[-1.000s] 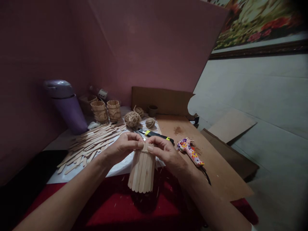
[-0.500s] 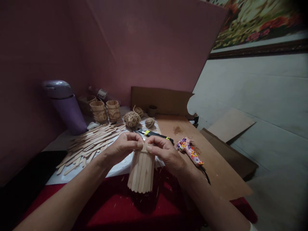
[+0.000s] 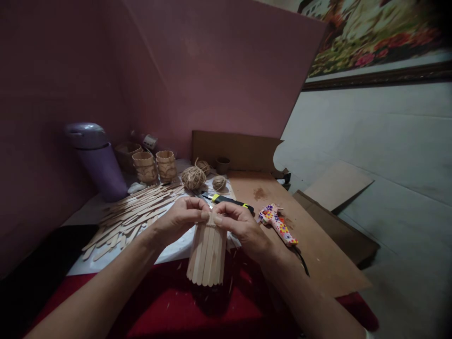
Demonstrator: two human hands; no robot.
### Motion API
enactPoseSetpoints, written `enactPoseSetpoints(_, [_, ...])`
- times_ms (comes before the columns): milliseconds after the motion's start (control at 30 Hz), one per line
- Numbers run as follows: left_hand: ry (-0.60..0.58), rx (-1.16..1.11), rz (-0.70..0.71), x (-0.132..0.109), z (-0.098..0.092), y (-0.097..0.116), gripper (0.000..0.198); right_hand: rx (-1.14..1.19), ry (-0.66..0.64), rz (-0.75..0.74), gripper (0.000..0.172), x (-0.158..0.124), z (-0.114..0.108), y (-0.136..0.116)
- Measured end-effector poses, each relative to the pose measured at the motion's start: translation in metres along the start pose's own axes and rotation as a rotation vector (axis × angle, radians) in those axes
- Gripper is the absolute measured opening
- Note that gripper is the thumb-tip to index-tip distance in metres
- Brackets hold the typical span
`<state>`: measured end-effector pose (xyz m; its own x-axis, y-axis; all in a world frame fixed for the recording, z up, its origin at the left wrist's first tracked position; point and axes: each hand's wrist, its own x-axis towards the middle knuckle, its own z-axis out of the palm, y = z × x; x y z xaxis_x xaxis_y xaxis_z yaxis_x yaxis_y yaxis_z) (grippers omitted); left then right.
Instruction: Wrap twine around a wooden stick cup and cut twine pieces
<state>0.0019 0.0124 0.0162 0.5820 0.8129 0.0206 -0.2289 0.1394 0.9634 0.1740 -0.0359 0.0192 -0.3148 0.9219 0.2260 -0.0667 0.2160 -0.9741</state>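
A cup made of upright wooden craft sticks [image 3: 206, 256] is held near the table's front edge, its scalloped stick ends toward me. My left hand [image 3: 185, 215] pinches its far end from the left, thumb and fingers pressed together. From the right, my right hand [image 3: 240, 225] pinches the same end, the two thumbs almost meeting. A thin strip, perhaps twine, shows beneath the thumbs; the fingers hide most of it. Just beyond the hands lies a black and yellow utility knife [image 3: 231, 201].
Loose craft sticks [image 3: 134, 219] spread at left beside a purple flask [image 3: 100, 165]. Behind are decorated stick cups [image 3: 165, 167], twine balls [image 3: 193, 178] and a small brown pot [image 3: 222, 165]. A flower-patterned glue gun [image 3: 278, 225] with a cord lies on a brown board [image 3: 318, 254].
The view has shifted very slightly. Both hands keep their pinch at the cup's far end, with almost no visible movement.
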Motion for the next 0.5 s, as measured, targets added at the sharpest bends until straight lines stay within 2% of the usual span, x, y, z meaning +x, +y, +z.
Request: enactPoseSetpoints(500, [0.016, 0.04, 0.007, -0.0005, 0.0022, 0.0021, 0.017, -0.06, -0.002, 0.002, 0.013, 0.0013, -0.0006, 0.0017])
